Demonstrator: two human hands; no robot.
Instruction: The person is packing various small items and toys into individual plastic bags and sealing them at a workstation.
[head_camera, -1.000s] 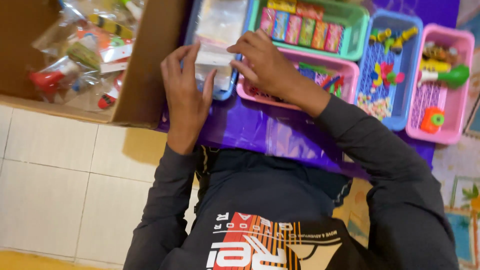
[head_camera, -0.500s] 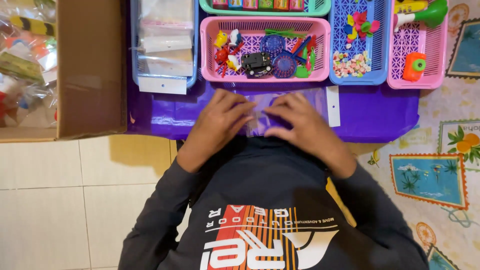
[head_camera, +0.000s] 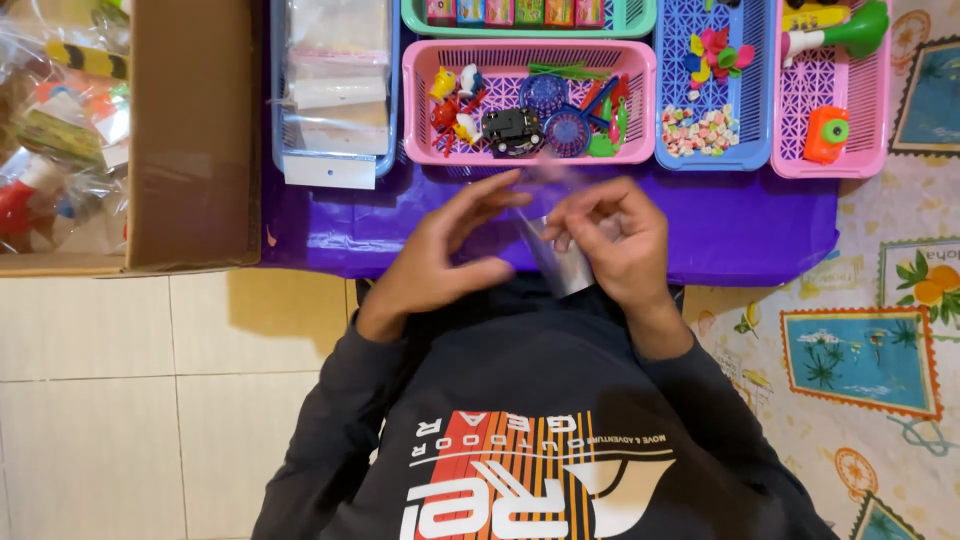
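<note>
A clear plastic bag (head_camera: 558, 262) is lifted off the purple sheet (head_camera: 740, 225), tilted between both hands. My right hand (head_camera: 610, 240) pinches its upper part with curled fingers. My left hand (head_camera: 445, 250) touches the bag's other side, fingers stretched towards the top edge. Both hands hover just in front of the pink basket (head_camera: 418, 100) of small toys.
A blue basket (head_camera: 275, 120) of clear bags stands at the back left, beside an open cardboard box (head_camera: 190, 140) with packed toys. Further baskets, blue (head_camera: 665, 120), pink (head_camera: 880, 110) and green (head_camera: 640, 20), line the back. White tiles lie left, a patterned mat (head_camera: 880, 330) right.
A second ago both hands were at the blue basket of bags. Then they pressed a bag flat on the purple sheet. Now the bag is lifted and tilted between them.
</note>
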